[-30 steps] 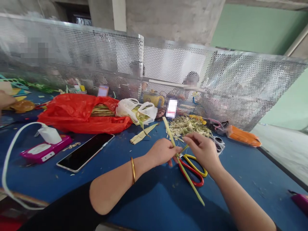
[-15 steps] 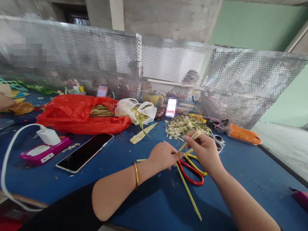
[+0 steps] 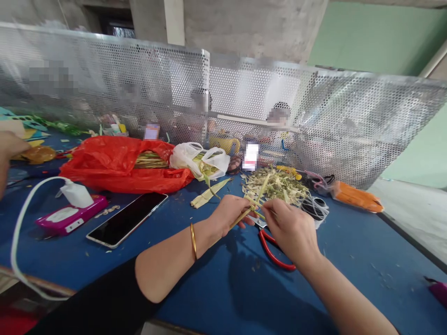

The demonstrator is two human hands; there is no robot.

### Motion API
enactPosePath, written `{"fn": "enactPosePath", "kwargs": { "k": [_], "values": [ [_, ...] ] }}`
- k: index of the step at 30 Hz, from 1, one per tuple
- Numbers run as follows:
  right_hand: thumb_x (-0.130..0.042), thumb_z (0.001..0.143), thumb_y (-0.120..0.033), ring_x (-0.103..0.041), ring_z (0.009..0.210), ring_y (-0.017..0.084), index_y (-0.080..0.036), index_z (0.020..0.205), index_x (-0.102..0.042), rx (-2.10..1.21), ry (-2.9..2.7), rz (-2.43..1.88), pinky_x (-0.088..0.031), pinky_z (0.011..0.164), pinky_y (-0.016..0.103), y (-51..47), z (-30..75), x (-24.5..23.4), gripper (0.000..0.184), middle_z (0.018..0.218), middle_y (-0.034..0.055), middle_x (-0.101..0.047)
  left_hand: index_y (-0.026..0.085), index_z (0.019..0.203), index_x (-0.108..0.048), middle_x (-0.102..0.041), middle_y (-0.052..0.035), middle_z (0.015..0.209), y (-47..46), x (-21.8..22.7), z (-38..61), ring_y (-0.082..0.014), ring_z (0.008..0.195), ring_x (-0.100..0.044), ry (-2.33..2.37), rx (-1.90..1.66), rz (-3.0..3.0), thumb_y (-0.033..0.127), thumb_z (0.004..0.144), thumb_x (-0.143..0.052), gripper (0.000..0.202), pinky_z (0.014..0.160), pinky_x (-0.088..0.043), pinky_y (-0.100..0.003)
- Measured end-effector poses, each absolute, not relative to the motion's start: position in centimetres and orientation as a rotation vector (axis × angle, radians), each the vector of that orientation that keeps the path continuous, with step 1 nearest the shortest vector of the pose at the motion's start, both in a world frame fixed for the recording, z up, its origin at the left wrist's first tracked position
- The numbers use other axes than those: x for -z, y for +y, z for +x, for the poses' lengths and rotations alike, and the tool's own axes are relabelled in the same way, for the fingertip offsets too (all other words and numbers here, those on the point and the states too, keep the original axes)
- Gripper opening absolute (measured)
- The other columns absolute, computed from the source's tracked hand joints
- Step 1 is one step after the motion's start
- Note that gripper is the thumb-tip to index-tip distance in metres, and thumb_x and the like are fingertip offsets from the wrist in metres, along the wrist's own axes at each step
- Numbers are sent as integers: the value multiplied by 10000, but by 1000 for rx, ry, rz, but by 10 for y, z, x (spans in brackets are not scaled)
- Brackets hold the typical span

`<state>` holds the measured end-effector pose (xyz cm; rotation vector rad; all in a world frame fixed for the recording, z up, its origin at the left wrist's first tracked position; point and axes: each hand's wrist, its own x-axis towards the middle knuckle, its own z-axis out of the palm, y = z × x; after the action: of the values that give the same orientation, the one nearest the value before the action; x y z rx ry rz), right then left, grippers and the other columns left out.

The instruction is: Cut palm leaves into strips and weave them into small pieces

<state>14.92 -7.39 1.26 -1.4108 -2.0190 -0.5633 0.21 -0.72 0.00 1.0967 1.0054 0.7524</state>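
Observation:
My left hand (image 3: pixel 230 213) pinches a thin yellow-green leaf strip (image 3: pixel 259 195) just above the blue table (image 3: pixel 216 288). The strip rises from between my hands toward the back. My right hand (image 3: pixel 288 229) is closed on the same strip, close to the left hand's fingers. A gold bangle sits on my left wrist. Red and yellow handled scissors (image 3: pixel 270 249) lie on the table under my right hand, partly hidden by it.
A heap of leaf trimmings (image 3: pixel 279 186) lies behind my hands. A red plastic bag (image 3: pixel 111 163), a white bag (image 3: pixel 199 160), a phone (image 3: pixel 127 218), a pink device with charger (image 3: pixel 71 216) and an orange object (image 3: pixel 354 197) are spread about. A perforated metal screen (image 3: pixel 244 93) closes the back. Another person's hand (image 3: pixel 9 149) shows at far left.
The long strip that lay slanting toward the front edge has been swung up; it now points back over the trimmings. My hands have come closer together over the scissors.

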Motion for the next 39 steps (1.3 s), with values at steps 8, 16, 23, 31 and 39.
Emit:
{"fn": "enactPosePath", "kwargs": {
  "k": [8, 16, 23, 31, 39],
  "values": [
    [-430, 941, -163, -497, 508, 142, -172, 736, -589, 770, -2174, -1332, -247, 561, 293, -72, 133, 7, 260, 603, 19, -615, 105, 775, -736, -679, -59, 662, -10, 2, 5, -95, 479, -532, 972, -777, 868, 320, 827, -526, 305, 426, -313, -209],
    [-446, 922, -169, -500, 520, 151, -185, 760, -591, 744, -2110, -1482, -243, 564, 300, -70, 138, 7, 218, 636, 24, -638, 134, 763, -722, -721, -59, 768, -9, -3, 3, -139, 669, -634, 882, -755, 817, 253, 704, -546, 220, 476, -349, -204],
    [-465, 925, -183, -485, 510, 152, -186, 745, -575, 747, -2101, -1496, -225, 558, 308, -68, 139, 10, 211, 622, 21, -626, 136, 732, -696, -696, -51, 770, -11, -1, 2, -147, 720, -621, 840, -761, 895, 266, 665, -573, 191, 532, -402, -208],
    [-472, 935, -150, -522, 662, 199, -169, 858, -595, 983, -2241, -1360, -305, 648, 330, -70, 136, 6, 147, 728, 46, -593, 144, 577, -548, -484, 42, 526, -10, 6, 7, -72, 513, -445, 822, -897, 889, 206, 610, -708, 175, 533, -356, -219],
    [-421, 930, -97, -547, 840, 225, -158, 890, -628, 939, -2537, -943, -386, 843, 386, -69, 129, 14, 220, 847, 70, -592, 142, 586, -555, -526, 17, 567, -14, 11, 7, -87, 522, -474, 821, -868, 955, 207, 626, -662, 131, 498, -333, -218]
  ]
}}
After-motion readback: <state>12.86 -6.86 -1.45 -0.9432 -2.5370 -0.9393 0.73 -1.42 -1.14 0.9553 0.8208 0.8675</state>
